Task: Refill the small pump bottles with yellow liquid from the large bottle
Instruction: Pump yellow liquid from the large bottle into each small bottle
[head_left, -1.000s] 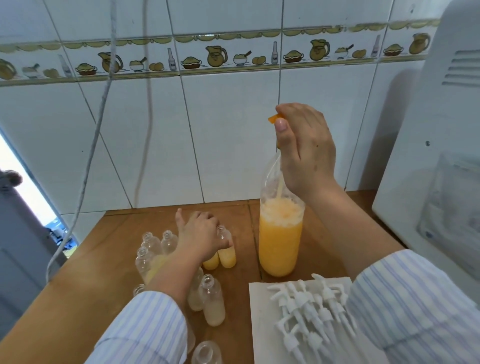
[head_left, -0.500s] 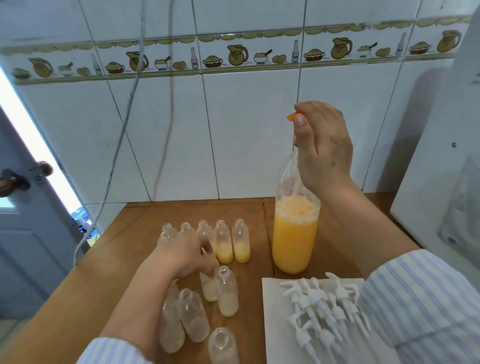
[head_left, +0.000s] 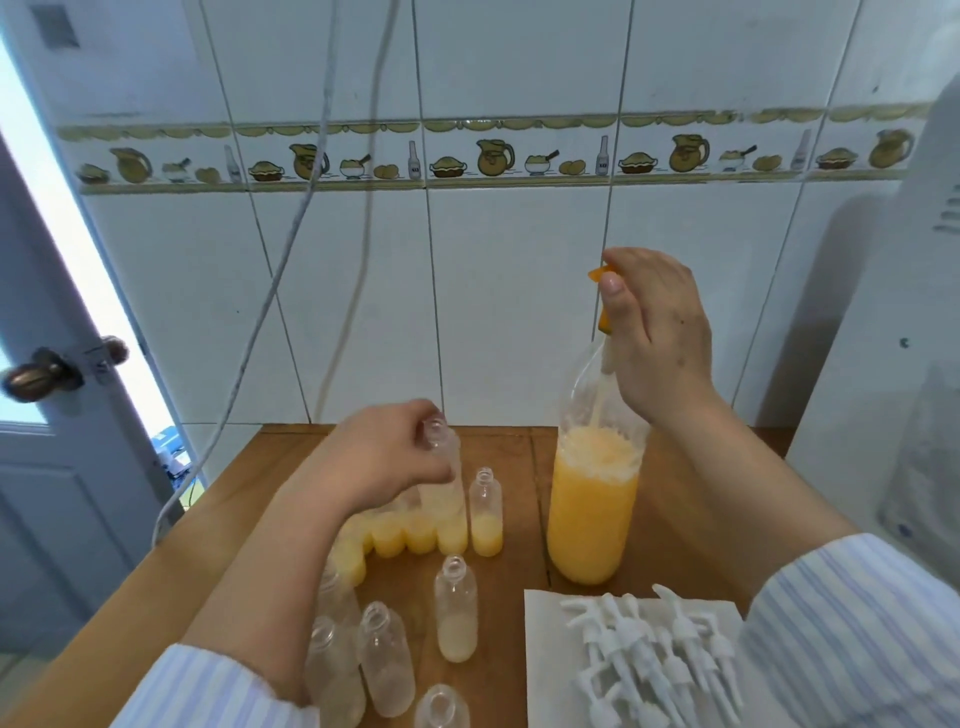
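A large clear bottle (head_left: 592, 509) half full of foamy yellow liquid stands on the wooden table (head_left: 239, 519). My right hand (head_left: 657, 332) grips an orange pump head (head_left: 602, 296) on its neck; a tube runs down into the liquid. My left hand (head_left: 384, 462) holds a small clear bottle (head_left: 444, 467) by its upper part, lifted above the back row. Behind and below it stands a row of small bottles with yellow liquid at the bottom (head_left: 485, 514). Nearer me stand several small bottles, one with pale liquid (head_left: 456, 608), others looking empty (head_left: 387, 660).
A white sheet (head_left: 540, 654) at the front right carries several white pump tops (head_left: 649, 654). A white appliance (head_left: 893, 364) stands at the right. White cables (head_left: 291, 244) hang along the tiled wall. A door with a knob (head_left: 36, 374) is at the left.
My left hand has taken hold of a small bottle among the group and raised it toward the large bottle. My right hand stays on the orange pump head.
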